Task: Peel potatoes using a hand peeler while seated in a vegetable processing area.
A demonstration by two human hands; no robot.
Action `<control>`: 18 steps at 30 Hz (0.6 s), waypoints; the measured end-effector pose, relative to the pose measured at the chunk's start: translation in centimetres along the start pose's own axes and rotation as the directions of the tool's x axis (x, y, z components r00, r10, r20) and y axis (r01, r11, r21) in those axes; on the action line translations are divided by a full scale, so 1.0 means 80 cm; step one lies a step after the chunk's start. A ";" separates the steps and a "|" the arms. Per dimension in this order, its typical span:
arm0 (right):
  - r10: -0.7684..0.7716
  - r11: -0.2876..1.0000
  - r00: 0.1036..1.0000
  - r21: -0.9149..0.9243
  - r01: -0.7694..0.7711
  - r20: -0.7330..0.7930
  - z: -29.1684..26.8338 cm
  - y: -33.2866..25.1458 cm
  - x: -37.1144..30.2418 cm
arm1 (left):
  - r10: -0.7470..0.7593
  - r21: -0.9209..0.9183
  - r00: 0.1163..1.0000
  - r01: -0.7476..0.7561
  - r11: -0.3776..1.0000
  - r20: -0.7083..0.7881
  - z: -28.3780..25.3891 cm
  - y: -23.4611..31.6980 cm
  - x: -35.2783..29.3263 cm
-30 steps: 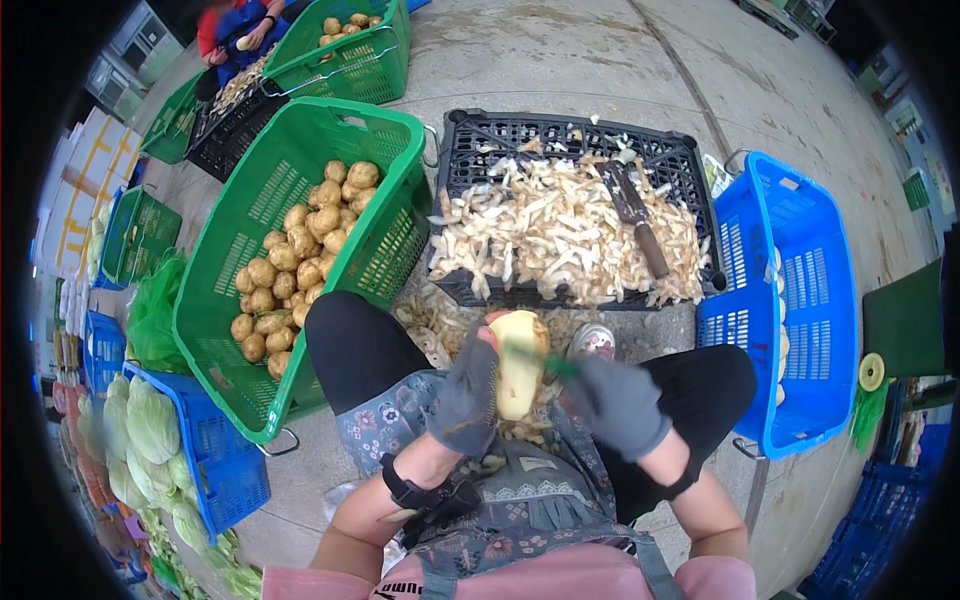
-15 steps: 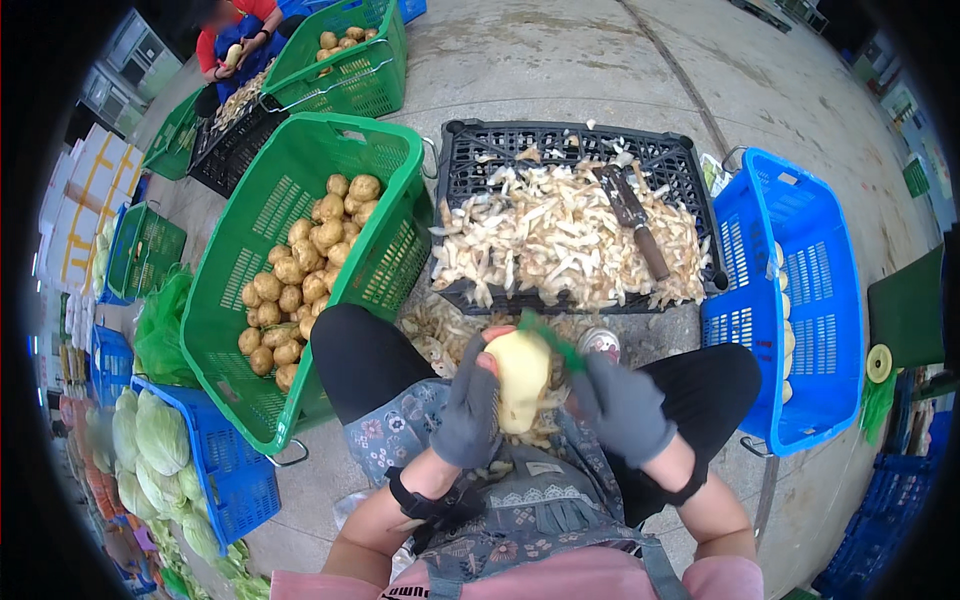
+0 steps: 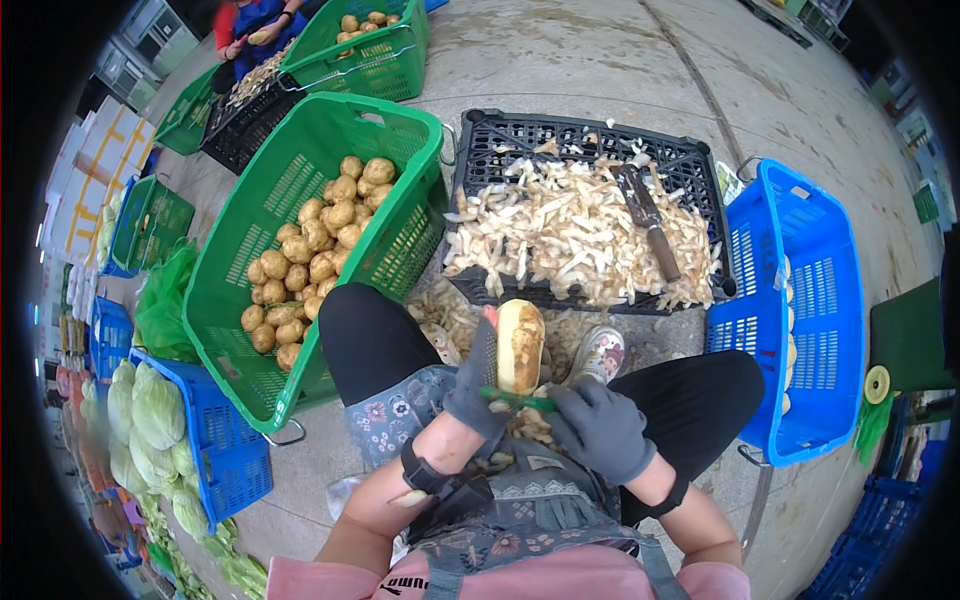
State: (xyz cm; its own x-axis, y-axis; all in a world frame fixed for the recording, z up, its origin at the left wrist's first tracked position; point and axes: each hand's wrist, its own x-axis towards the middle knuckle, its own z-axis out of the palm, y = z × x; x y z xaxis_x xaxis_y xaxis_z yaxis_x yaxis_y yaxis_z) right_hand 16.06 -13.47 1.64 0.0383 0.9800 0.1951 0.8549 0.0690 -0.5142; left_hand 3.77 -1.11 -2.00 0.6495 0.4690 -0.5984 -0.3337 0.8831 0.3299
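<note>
In my gloved left hand [image 3: 474,388] is a large, partly peeled potato [image 3: 521,345], held upright from its left side. Brown skin patches show along its upper face, while pale flesh shows at the edges. My gloved right hand [image 3: 604,428] is closed around a green peeler [image 3: 520,400], which lies across the near end of the potato. The peeler's blade cannot be made out. Peelings lie on my apron and on the floor between my shoes. Ahead, a heap of peelings [image 3: 570,235] covers a black upturned crate [image 3: 480,135], with a dark-bladed, wooden-handled knife [image 3: 650,222] on top.
Unpeeled potatoes fill part of a green crate [image 3: 225,290] at my left. A blue crate [image 3: 815,330] with pale potatoes along its near wall stands at my right. Cabbages sit in another blue crate [image 3: 235,455]. At far left, a person [image 3: 262,30] works beside green crates.
The potato now shows a browner face upward instead of a smooth pale one. My right hand has brought the peeler from the potato's far end to its near end.
</note>
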 end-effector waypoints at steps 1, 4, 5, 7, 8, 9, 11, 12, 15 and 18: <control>0.001 1.000 1.000 -0.002 -0.001 0.001 0.001 0.000 0.000 | -0.002 -0.001 1.000 0.002 1.000 0.001 0.000 -0.001 0.001; 0.004 0.999 1.000 0.044 -0.004 -0.021 0.002 0.001 0.002 | 0.026 -0.007 1.000 -0.025 1.000 0.009 0.001 0.003 0.004; 0.072 0.997 0.995 0.031 -0.070 -0.072 -0.001 0.007 0.003 | 0.045 0.003 0.996 -0.045 0.999 0.080 -0.001 0.008 0.003; 0.212 0.975 0.947 -0.006 -0.220 -0.243 -0.002 0.039 0.013 | 0.058 0.010 0.986 -0.060 0.998 0.158 -0.001 0.008 0.001; 0.228 0.971 0.938 -0.004 -0.237 -0.262 -0.010 0.052 0.016 | 0.046 0.028 0.994 -0.049 0.998 0.096 -0.001 0.004 -0.003; 0.242 0.968 0.930 0.003 -0.251 -0.278 -0.014 0.057 0.020 | 0.038 0.044 0.999 -0.040 0.998 0.029 -0.003 0.002 -0.007; 0.201 0.979 0.962 0.001 -0.204 -0.186 -0.030 0.021 0.016 | 0.007 -0.012 0.997 -0.006 1.000 0.081 -0.019 0.003 0.000; 0.090 0.996 0.993 -0.007 -0.091 -0.075 -0.029 0.006 0.009 | 0.008 0.047 0.999 -0.010 0.999 0.047 -0.013 0.004 -0.001; -0.048 0.999 0.999 -0.006 0.048 0.023 -0.012 0.018 0.007 | 0.021 0.092 0.999 -0.019 0.996 -0.025 0.000 0.004 -0.009; 0.168 0.982 0.957 -0.044 -0.183 -0.235 -0.017 0.066 0.019 | 0.026 0.190 0.999 -0.020 0.982 -0.027 -0.006 0.002 -0.014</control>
State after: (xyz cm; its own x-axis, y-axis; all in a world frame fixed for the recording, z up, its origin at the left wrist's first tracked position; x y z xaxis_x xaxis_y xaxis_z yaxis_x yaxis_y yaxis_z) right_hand 21.36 -11.90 0.35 0.3019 0.9061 0.2965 0.8552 -0.1200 -0.5042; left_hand 2.63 -1.49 -1.64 0.6218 0.4917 -0.6096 -0.2106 0.8547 0.4746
